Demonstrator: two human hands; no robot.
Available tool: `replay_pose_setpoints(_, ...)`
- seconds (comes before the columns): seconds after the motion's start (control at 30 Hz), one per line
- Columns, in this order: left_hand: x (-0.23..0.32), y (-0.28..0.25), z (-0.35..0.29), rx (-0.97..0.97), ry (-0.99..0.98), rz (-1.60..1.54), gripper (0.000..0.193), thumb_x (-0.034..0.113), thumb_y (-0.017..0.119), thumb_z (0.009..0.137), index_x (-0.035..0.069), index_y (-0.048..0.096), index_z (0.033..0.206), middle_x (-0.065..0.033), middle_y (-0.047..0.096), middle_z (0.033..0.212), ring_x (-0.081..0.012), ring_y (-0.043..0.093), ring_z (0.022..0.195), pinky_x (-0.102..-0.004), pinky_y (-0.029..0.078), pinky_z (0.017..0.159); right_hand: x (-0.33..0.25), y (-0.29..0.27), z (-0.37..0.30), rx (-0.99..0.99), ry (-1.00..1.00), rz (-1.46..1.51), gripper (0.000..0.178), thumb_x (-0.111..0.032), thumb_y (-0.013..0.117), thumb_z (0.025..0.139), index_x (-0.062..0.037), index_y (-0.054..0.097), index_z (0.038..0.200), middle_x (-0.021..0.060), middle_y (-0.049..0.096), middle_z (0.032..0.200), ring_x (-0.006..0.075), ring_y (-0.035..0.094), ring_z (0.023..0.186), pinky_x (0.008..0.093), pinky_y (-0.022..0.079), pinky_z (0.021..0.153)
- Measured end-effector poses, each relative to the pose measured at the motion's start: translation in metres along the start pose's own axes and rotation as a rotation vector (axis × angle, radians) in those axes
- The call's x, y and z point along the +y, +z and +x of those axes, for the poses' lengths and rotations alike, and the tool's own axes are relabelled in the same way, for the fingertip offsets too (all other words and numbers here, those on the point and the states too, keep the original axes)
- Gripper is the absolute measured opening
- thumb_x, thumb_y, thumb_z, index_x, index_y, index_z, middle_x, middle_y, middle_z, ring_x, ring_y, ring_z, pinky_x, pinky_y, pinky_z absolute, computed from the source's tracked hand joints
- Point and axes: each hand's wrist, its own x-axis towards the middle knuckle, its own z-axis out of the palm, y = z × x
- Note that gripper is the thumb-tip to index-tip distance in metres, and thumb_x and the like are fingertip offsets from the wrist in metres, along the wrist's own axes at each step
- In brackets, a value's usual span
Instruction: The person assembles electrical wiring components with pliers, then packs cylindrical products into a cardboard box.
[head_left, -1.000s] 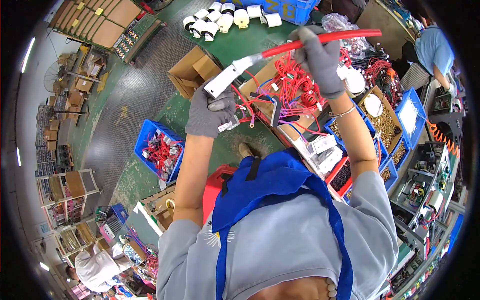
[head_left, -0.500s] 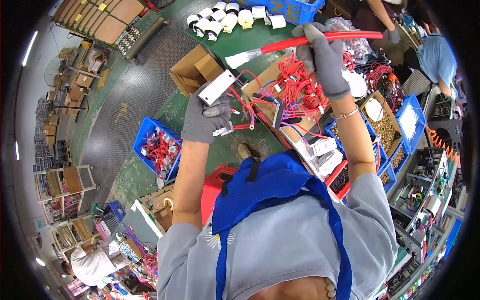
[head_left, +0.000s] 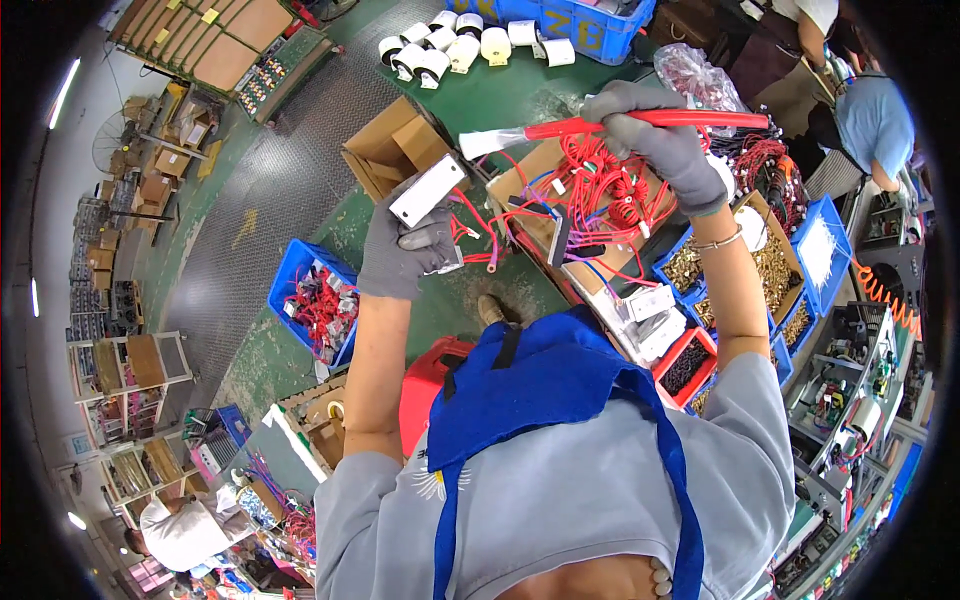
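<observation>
My left hand [head_left: 405, 250], in a grey glove, is closed round a white rectangular housing [head_left: 428, 190] with red wires [head_left: 485, 228] running from it. A grey glove also covers my right hand [head_left: 660, 150], which grips the handle of a red brush [head_left: 555, 129]. The brush lies nearly level, its white bristles pointing left, close to the upper right corner of the housing. Whether bristles and housing touch, I cannot tell. Beyond the hands, bundled red cables [head_left: 620, 190] are heaped on a cardboard-covered work surface.
On the right stand blue bins [head_left: 826, 250], brass-coloured parts [head_left: 770, 265] and a red bin [head_left: 685, 365]. White housings [head_left: 650, 318] lie nearby. A blue crate [head_left: 285, 290] of wired parts and an open carton [head_left: 395, 150] stand left. Other people work at far right and lower left.
My right hand has come down toward me with the brush, bringing its bristles nearer the housing. My left hand has shifted slightly and tilted the housing a little.
</observation>
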Motion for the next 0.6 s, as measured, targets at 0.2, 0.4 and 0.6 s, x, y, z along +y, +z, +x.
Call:
replay_pose_setpoints(0.2,0.002,-0.012,0.004,-0.082,-0.068,-0.046,0.030,0.013,0.048,0.085,-0.010,0.054,0.102,-0.0195,0.060,0.078,-0.0049,0.034,0.034,-0.0176,0.030,0.025,-0.011,0.026,0.011,-0.162,-0.103,-0.127,0.021,-0.009,0.056,0.083,0.0003,0.067,0.099,0.0057,0.063,0.084,0.0095,0.054,0.072,0.0246,0.045,0.064)
replay_pose_setpoints(0.4,0.005,-0.023,0.006,-0.024,0.059,-0.027,0.031,0.013,0.048,0.085,-0.012,0.054,0.102,-0.0190,0.060,0.078,-0.0046,0.034,0.034,-0.0176,0.030,0.025,-0.001,0.007,-0.001,-0.080,-0.089,-0.055,0.019,-0.009,0.056,0.083,0.0010,0.067,0.096,0.0090,0.064,0.089,0.0136,0.057,0.080,0.0278,0.046,0.071)
replay_pose_setpoints(0.6,-0.001,-0.006,0.012,0.048,0.009,-0.054,0.032,0.014,0.047,0.086,-0.013,0.052,0.104,-0.0180,0.059,0.077,-0.0034,0.029,0.032,-0.0159,0.025,0.024,0.013,0.000,0.003,-0.142,-0.169,-0.197,0.018,-0.006,0.056,0.082,0.0013,0.067,0.094,0.0084,0.062,0.084,0.0134,0.057,0.079,0.0267,0.046,0.070)
